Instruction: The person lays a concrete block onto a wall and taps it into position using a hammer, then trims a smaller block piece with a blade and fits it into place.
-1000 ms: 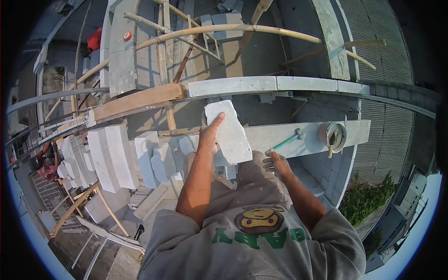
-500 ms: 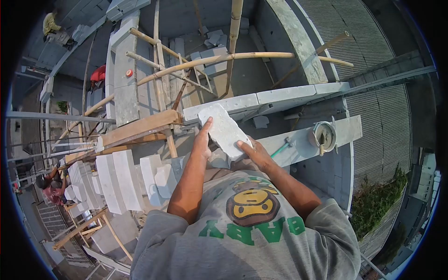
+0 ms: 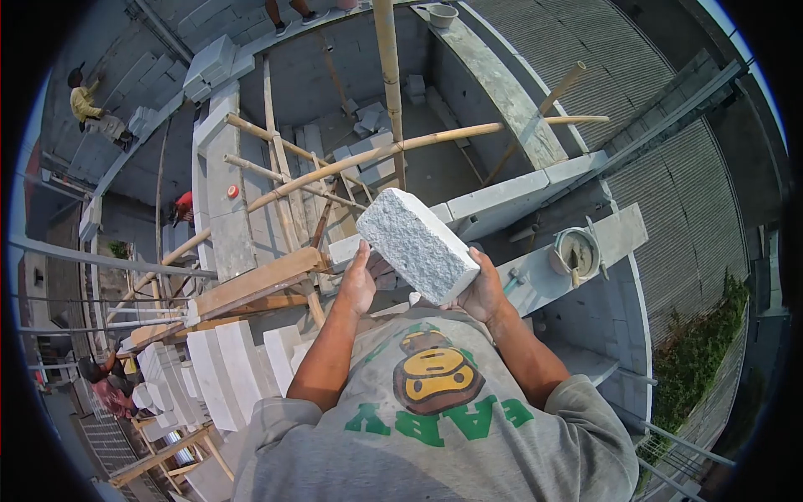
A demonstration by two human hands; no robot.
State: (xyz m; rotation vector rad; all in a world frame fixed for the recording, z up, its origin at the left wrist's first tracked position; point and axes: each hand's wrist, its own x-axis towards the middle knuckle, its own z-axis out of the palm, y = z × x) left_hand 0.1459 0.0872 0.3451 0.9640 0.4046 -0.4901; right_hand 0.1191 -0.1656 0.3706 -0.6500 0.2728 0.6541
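A white lightweight concrete block (image 3: 418,247) is held up in front of my chest, tilted, its rough broken face toward me. My left hand (image 3: 358,283) grips its lower left side with the thumb pointing up. At the lower right end, my right hand (image 3: 483,289) closes around the corner, thumb on the edge; its other fingers are partly hidden. To the right, a bucket (image 3: 577,253) of grey mortar with a trowel handle stands on a plank (image 3: 623,234). A hammer (image 3: 514,276) lies on that plank near my right wrist, partly covered.
Bamboo poles (image 3: 452,134) cross ahead above a walled room. Block walls (image 3: 493,197) run in front. White blocks (image 3: 238,360) stand stacked at left beside a wooden beam (image 3: 251,284). A person in yellow (image 3: 85,105) sits at far left; another person (image 3: 109,385) is lower left.
Both hands have turned the block, bringing its rough face into view where a smooth side showed before. My right hand has shifted outward to its end. The head view has also shifted.
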